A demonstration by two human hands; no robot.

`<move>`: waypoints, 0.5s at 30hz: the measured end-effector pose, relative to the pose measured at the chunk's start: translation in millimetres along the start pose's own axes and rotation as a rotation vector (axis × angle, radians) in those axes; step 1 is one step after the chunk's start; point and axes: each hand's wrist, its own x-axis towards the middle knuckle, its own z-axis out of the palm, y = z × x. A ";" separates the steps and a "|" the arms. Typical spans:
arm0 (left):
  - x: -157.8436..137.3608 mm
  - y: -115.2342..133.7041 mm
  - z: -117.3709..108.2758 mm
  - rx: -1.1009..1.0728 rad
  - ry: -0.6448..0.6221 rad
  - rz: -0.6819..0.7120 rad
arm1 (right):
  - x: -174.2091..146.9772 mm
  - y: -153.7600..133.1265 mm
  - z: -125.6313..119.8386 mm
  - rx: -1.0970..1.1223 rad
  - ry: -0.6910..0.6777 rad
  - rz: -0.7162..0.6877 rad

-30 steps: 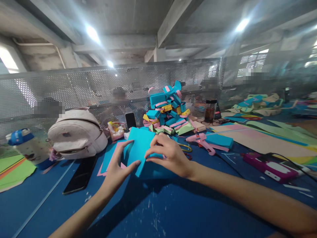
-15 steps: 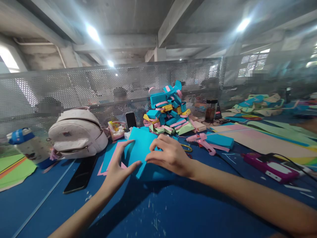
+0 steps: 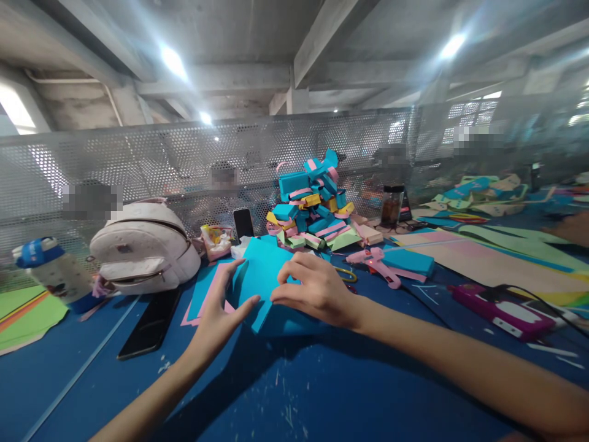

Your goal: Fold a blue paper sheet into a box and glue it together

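Observation:
A piece of bright blue paper [image 3: 260, 270], folded with a narrow upright strip along its near edge, stands tilted over the table in front of me. My left hand [image 3: 219, 301] holds its left side, fingers behind and thumb against the near fold. With thumb and fingertips pinched together, my right hand [image 3: 319, 288] grips the near right part of the same paper. Blue and pink sheets [image 3: 199, 301] lie left of it. A pink glue gun [image 3: 380, 265] rests to the right, close to a folded blue paper piece [image 3: 409, 263].
A heap of blue, pink and yellow paper pieces [image 3: 313, 209] rises behind my hands. On the left are a black phone [image 3: 151, 325], a white backpack [image 3: 145, 248] and a bottle [image 3: 55, 276]. A purple power strip [image 3: 504, 312] with cables sits right. A perforated screen [image 3: 257, 141] closes the back.
Both hands keep their hold on the blue paper. The paper and the fingers have shifted only very slightly; everything else on the table is where it was.

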 end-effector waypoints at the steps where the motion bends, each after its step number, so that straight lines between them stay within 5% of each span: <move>1: 0.0 0.3 0.1 -0.004 -0.001 0.000 | 0.0 0.1 0.2 -0.001 0.002 -0.002; 15: 0.4 -9.9 0.7 -0.160 0.085 -0.117 | 0.8 6.5 -1.2 -0.022 -0.003 0.005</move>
